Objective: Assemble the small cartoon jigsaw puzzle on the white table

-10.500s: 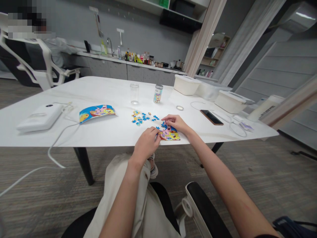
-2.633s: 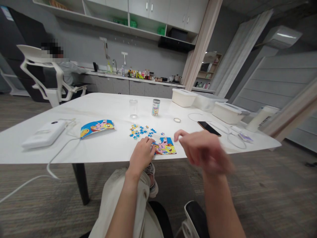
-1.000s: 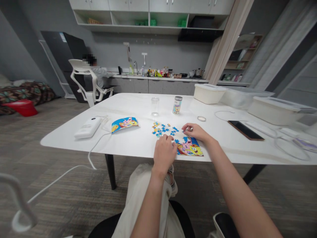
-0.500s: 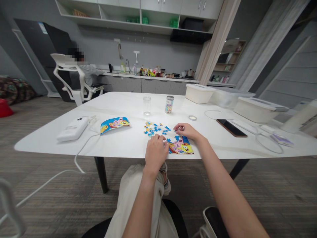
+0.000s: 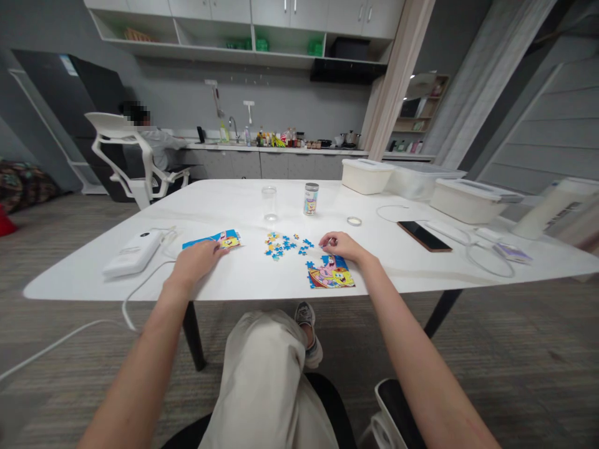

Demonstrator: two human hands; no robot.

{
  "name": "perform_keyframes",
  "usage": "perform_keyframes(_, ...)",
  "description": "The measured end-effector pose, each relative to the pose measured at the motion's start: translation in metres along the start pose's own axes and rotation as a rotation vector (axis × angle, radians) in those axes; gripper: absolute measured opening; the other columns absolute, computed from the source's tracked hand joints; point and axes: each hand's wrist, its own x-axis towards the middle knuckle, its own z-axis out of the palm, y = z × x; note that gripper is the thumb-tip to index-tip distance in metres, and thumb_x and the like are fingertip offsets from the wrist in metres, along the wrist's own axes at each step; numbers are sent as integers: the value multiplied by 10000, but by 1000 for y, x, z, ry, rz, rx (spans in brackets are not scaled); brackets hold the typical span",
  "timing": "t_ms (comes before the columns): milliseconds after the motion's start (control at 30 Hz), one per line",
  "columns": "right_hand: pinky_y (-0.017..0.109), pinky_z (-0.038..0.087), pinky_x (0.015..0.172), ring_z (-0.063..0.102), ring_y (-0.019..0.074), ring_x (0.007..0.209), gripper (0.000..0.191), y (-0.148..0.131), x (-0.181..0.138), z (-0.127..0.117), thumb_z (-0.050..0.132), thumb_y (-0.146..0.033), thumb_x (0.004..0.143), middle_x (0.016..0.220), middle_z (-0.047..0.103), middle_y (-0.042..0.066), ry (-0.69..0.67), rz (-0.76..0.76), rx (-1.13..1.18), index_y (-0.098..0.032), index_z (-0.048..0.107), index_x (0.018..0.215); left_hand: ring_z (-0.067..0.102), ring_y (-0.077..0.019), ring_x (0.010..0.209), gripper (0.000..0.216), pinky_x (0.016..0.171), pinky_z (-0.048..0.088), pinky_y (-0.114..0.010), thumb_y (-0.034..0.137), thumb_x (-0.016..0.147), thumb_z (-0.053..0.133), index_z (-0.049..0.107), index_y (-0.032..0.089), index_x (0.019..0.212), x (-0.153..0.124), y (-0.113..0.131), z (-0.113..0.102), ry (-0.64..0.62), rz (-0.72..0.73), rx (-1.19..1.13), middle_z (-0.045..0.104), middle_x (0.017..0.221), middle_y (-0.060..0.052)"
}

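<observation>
My left hand (image 5: 199, 257) is closed at the front edge of the curved picture card (image 5: 229, 235), which shows a cartoon on blue, and it covers part of the card. Above the partly joined jigsaw puzzle (image 5: 332, 274), my right hand (image 5: 345, 245) pinches a small puzzle piece, mostly hidden by the fingers. Blue and yellow loose puzzle pieces (image 5: 278, 243) lie scattered between the hands. Behind them stand a clear jar (image 5: 269, 202) and a printed can (image 5: 311, 199). A round lid or ring (image 5: 354, 221) lies to their right.
A white device (image 5: 135, 252) with a cable lies on the left of the table. On the right are a phone (image 5: 423, 236), cables and lidded storage boxes (image 5: 367, 176). Beyond the table, a person sits in a white chair (image 5: 116, 125) near the kitchen counter.
My left hand has moved left from the joined puzzle to the picture card. My right hand stays near the puzzle's upper edge, still pinching. The camera view has shifted slightly.
</observation>
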Motion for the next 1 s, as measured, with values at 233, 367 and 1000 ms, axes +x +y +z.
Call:
perform_keyframes(233, 247, 407, 642, 489, 113, 634, 178, -2, -2, -2, 628, -148, 681, 672, 619, 8, -18, -7, 31, -129, 732, 823, 672, -347, 881, 465, 739, 469, -409, 258, 960, 254, 667, 62, 1048, -25, 20, -16, 112, -91, 97, 696, 999, -243)
perform_keyframes(367, 245, 412, 650, 490, 106, 641, 176, -7, -3, -3, 629, -124, 688, 703, 633, 15, -15, 3, 27, -120, 733, 830, 676, -351, 843, 492, 714, 474, -414, 316, 966, 254, 692, 97, 1023, -66, 45, -26, 224, -194, 56, 705, 937, -214)
perform_keyframes(1000, 253, 446, 705, 527, 119, 708, 139, 2, -1, -3, 684, -127, 681, 864, 656, 41, 47, -15, -36, -158, 737, 806, 579, -273, 1161, 325, 1016, 454, -400, 302, 925, 407, 712, 190, 920, -98, 120, 0, 133, 189, -267, 699, 1084, -109)
